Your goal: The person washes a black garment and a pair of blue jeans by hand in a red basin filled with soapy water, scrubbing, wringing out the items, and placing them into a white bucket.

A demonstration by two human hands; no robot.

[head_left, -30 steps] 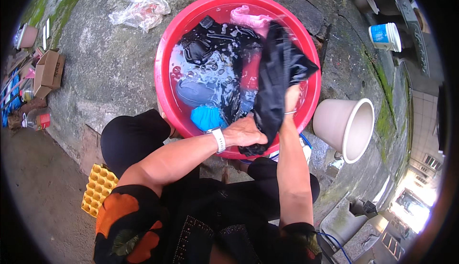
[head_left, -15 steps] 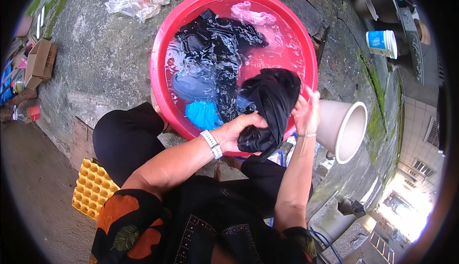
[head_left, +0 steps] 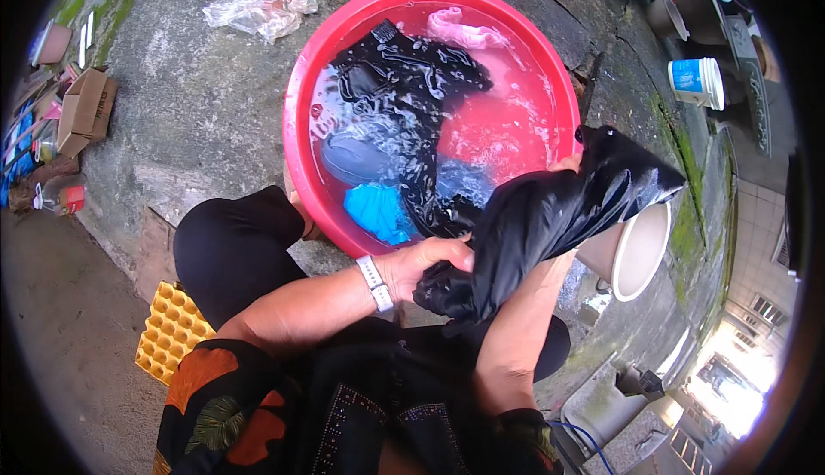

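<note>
My left hand [head_left: 421, 267], with a white band at its wrist, grips one end of a wet black garment [head_left: 550, 217]. The cloth stretches up to the right, past the rim of a red tub [head_left: 296, 131], and lies across my right forearm. Only a bit of my right hand [head_left: 567, 163] shows at the garment's far side; its fingers are mostly hidden. In the tub's water float more black clothing [head_left: 404, 88], a grey-blue piece [head_left: 354, 159], a bright blue cloth [head_left: 378, 213] and a pink cloth [head_left: 467, 30].
Right of the tub a beige bucket [head_left: 638, 256] lies tipped, partly behind the garment. Farther right stands a white-and-blue pail [head_left: 696, 83]. A clear plastic bag [head_left: 265, 0] lies at the far left, a cardboard box [head_left: 86, 114] at the left, a yellow egg tray [head_left: 172, 330] near my knee.
The black garment has swung up and right, out over the tub's rim, and now covers most of my right hand. My left hand keeps its grip on the near end.
</note>
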